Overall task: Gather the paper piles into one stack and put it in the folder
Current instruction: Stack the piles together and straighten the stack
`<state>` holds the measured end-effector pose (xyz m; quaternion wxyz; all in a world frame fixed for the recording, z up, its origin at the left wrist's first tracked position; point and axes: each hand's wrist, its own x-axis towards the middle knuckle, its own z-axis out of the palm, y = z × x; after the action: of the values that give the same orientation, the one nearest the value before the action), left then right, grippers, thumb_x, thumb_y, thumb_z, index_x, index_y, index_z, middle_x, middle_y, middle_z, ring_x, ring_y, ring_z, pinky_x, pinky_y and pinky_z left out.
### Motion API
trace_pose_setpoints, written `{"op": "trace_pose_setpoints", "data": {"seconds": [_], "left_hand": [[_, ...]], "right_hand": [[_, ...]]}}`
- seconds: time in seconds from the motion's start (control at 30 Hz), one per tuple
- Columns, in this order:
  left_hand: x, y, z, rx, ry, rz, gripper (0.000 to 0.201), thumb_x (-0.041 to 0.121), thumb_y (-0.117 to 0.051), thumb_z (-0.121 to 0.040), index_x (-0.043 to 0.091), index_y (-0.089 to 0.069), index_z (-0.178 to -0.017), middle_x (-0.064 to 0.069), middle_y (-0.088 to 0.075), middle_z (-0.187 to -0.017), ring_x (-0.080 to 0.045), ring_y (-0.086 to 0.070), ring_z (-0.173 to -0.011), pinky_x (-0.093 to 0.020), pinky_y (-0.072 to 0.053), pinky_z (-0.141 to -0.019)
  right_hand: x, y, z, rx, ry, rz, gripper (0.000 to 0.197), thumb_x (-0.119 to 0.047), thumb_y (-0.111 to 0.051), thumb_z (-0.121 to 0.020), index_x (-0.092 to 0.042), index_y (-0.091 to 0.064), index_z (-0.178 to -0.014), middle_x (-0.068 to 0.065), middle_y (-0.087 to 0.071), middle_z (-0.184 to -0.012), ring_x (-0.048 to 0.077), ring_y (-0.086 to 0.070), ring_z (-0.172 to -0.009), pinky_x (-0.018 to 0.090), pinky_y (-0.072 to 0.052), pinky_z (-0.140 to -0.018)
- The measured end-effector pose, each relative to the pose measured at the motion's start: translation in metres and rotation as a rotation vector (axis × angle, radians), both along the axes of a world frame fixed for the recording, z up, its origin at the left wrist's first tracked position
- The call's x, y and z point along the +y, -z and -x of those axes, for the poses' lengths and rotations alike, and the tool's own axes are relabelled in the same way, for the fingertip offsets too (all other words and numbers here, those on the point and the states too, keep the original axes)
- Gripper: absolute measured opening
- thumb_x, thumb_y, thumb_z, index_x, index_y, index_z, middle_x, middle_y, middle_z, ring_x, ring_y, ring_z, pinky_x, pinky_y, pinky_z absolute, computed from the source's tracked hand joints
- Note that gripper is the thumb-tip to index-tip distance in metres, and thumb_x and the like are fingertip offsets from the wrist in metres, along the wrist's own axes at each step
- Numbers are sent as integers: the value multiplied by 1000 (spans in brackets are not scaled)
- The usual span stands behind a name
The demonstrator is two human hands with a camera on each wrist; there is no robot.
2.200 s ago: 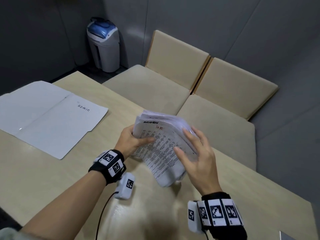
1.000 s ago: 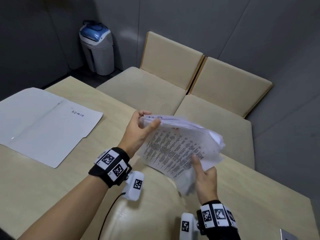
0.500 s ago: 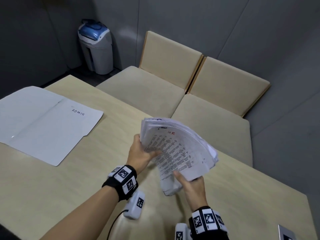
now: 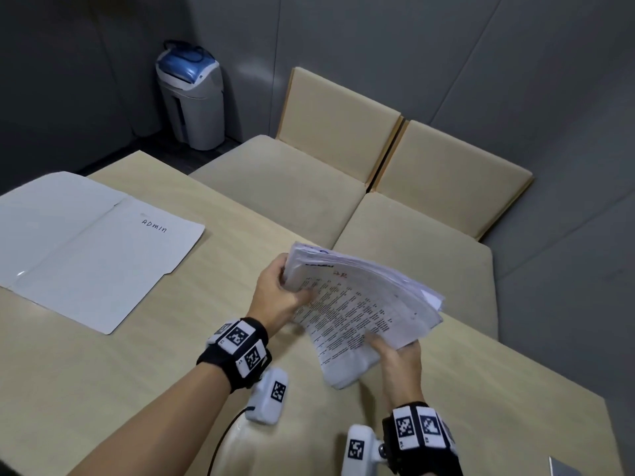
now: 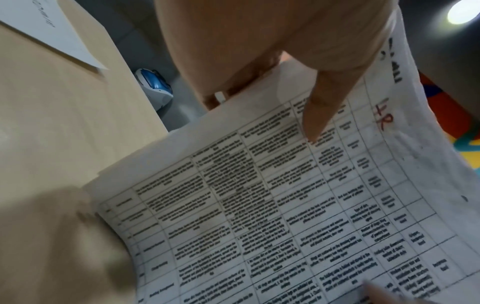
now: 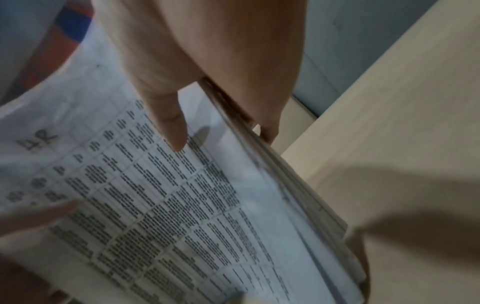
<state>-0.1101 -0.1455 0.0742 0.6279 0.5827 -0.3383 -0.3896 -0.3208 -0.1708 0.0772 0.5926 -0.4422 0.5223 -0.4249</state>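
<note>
Paper stack [image 4: 360, 304] held in both hands above the table [image 4: 103, 372].
The left hand [image 4: 278, 297] clamps its far corner, thumb on the printed top sheet; the right hand [image 4: 398, 359] pinches the near edge, thumb on top. Half a second ago the stack stood steeper. The open folder [image 4: 86, 249] lies well apart, left.

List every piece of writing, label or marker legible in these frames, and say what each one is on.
"ADMIN": handwritten in dark ink on the open white paper folder lying on the table.
"HR": handwritten in red on the top sheet of the white printed paper stack held in both hands.
Bold black heading above "HR": too blurred to read.
Printed table text on that sheet: too small and blurred.
Black-and-white square markers on the black wristbands: patterns, not text.
</note>
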Motion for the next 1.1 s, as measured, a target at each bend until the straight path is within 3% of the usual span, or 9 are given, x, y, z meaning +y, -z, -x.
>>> {"op": "trace_pose_setpoints", "data": {"seconds": [0.13, 0.23, 0.33, 0.4, 0.53, 0.7, 0.83, 0.97, 1.1], "left_hand": [[-9, -3, 7, 46, -44, -10, 28, 6, -81, -78, 7, -72, -105, -9, -78, -96, -27, -74, -87, -31, -61, -72], [-8, -14, 2, 252, -119, 15, 24, 5, -76, -83, -5, -70, -104, -9, -79, -87, -24, -77, -78, -29, -62, -64], [-5, -15, -17, 441, -125, 57, 40, 12, -77, -79, 1, -67, -116, -16, -77, -107, -33, -74, -101, -42, -61, -83], [-3, -12, -24, 625, -62, 84, 47, 12, -73, -80, 3, -62, -126, -19, -72, -121, -35, -69, -111, -49, -58, -92], [3, 1, -10, 876, 62, 23, 50, 7, -65, -84, 1, -57, -134, -22, -66, -130, -37, -66, -117, -51, -58, -91], [18, 16, -33, 641, -62, -134, 50, 3, -77, -75, -4, -64, -124, -25, -70, -121, -32, -75, -93, -42, -64, -77], [24, 2, -41, 331, 153, -282, 39, -1, -76, -79, -1, -66, -116, -20, -75, -109, -22, -76, -72, -24, -58, -52], [18, -2, -14, 205, 28, -142, 35, -4, -76, -80, 1, -67, -114, -6, -78, -101, -16, -77, -82, -24, -60, -64], [17, 8, 3, 92, -72, -42, 21, -1, -78, -79, -6, -66, -96, -8, -72, -89, -17, -67, -77, -25, -55, -68]], "right_hand": [[-6, -8, -15, -51, -72, -31, 25, 9, -64, -90, -3, -64, -112, 4, -73, -94, -2, -74, -66, 14, -57, -57], [-11, -4, -8, 39, -40, 22, 29, 1, -73, -85, -9, -66, -112, 10, -77, -104, 11, -77, -85, 30, -63, -78], [-14, 9, 16, 84, 86, 13, 44, -7, -80, -80, -12, -62, -120, 11, -73, -115, 26, -72, -101, 24, -61, -76], [-10, 11, 21, -59, 103, -58, 45, -10, -75, -84, -12, -60, -126, 9, -72, -119, 28, -68, -111, 20, -60, -75], [-6, 2, 17, -452, 41, -256, 50, -20, -59, -93, -9, -54, -141, 15, -67, -134, 31, -62, -126, 47, -53, -99], [-16, -25, 37, -93, -9, -39, 26, -14, -65, -94, -13, -67, -120, 14, -77, -114, 33, -74, -105, 51, -57, -91], [-20, -39, 44, 125, -41, 99, 26, -23, -75, -87, -11, -72, -110, 6, -81, -100, 27, -77, -95, 45, -60, -86], [-5, -41, 16, 142, 21, 246, 6, -17, -70, -91, -16, -74, -96, -15, -80, -82, 1, -76, -79, 17, -57, -69], [12, -17, -1, 92, 137, 247, 31, -23, -70, -92, -15, -69, -121, -5, -78, -109, 8, -73, -103, 33, -56, -91]]}}
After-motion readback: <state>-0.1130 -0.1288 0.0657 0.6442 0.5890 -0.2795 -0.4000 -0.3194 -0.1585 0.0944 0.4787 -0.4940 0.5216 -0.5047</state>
